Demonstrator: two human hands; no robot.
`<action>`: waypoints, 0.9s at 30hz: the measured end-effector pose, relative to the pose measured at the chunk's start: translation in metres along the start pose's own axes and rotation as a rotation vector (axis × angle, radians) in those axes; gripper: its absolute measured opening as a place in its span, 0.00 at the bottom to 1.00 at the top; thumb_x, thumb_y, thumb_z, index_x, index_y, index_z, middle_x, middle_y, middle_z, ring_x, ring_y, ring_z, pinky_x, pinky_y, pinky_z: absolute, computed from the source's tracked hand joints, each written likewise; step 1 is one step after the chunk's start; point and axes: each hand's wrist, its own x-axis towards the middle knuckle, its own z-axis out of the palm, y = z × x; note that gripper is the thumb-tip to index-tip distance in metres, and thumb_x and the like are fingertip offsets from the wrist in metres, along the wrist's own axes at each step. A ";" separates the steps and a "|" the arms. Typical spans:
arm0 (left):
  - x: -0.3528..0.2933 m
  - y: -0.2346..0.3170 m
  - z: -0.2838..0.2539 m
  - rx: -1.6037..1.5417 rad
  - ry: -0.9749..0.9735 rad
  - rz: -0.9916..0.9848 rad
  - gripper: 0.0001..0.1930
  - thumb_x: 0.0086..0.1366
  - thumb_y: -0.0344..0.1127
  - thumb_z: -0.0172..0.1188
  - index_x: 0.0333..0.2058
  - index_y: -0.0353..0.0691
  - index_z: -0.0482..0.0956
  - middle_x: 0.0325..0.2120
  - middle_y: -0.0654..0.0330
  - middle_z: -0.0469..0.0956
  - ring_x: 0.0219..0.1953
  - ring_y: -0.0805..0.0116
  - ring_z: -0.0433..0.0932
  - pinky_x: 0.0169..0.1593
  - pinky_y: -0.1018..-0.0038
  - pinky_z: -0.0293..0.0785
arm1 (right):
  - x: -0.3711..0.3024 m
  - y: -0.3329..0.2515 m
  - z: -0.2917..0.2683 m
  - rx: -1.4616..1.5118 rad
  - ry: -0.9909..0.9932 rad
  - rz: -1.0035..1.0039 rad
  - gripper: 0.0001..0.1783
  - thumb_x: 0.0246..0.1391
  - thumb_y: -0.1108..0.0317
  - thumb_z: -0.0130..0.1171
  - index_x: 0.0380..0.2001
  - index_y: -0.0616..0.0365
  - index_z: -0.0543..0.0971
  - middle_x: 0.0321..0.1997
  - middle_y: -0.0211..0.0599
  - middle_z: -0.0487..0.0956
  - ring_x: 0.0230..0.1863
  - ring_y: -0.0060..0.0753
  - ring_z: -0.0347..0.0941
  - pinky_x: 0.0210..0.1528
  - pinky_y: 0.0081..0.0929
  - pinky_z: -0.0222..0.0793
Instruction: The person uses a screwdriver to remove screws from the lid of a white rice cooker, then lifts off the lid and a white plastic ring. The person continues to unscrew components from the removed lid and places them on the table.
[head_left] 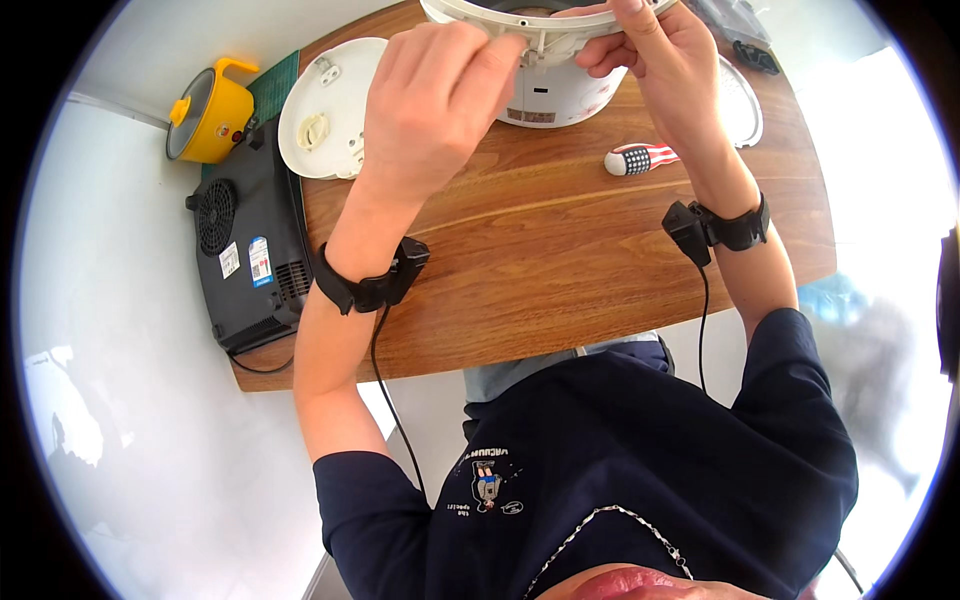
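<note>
At the top edge of the head view stands a round white appliance body (pixel 560 105), like a rice cooker, partly cut off by the frame. A white ring-shaped rim (pixel 590 22) runs over its top; whether it is loose from the body I cannot tell. My left hand (pixel 435 105) is closed at the rim's near left side, its fingertips mostly hidden behind the knuckles. On the rim's right side my right hand (pixel 665 65) grips with the thumb above and fingers curled beneath. Below that hand lies a tool handle (pixel 635 159) with a stars-and-stripes pattern.
Left of the body lies a white round cover (pixel 325 90). Another white cover (pixel 742 105) is partly behind my right wrist. A black appliance (pixel 250 240), a green mat (pixel 275 92) and a yellow pot (pixel 222 120) occupy the left. A small black object (pixel 756 58) sits far right on the wooden table (pixel 520 260).
</note>
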 end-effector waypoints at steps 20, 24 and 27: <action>-0.014 0.037 0.018 -0.630 0.127 -0.962 0.19 0.60 0.25 0.71 0.46 0.37 0.73 0.34 0.65 0.70 0.35 0.77 0.69 0.38 0.79 0.68 | -0.007 -0.010 0.006 -0.149 -0.046 -0.194 0.19 0.73 0.54 0.53 0.40 0.62 0.70 0.40 0.53 0.86 0.31 0.29 0.82 0.34 0.24 0.81; -0.023 0.033 0.028 -0.913 0.169 -1.001 0.16 0.62 0.25 0.71 0.45 0.36 0.74 0.33 0.68 0.68 0.33 0.80 0.67 0.36 0.81 0.66 | -0.005 -0.013 0.007 -0.197 -0.085 -0.246 0.19 0.73 0.54 0.53 0.40 0.61 0.70 0.39 0.52 0.86 0.31 0.27 0.81 0.34 0.23 0.80; -0.026 0.031 0.033 -0.872 0.194 -0.940 0.14 0.63 0.25 0.70 0.45 0.36 0.76 0.33 0.69 0.68 0.32 0.81 0.66 0.35 0.83 0.65 | -0.006 -0.013 0.007 -0.213 -0.103 -0.291 0.18 0.73 0.54 0.53 0.40 0.61 0.71 0.39 0.51 0.86 0.31 0.26 0.81 0.34 0.23 0.80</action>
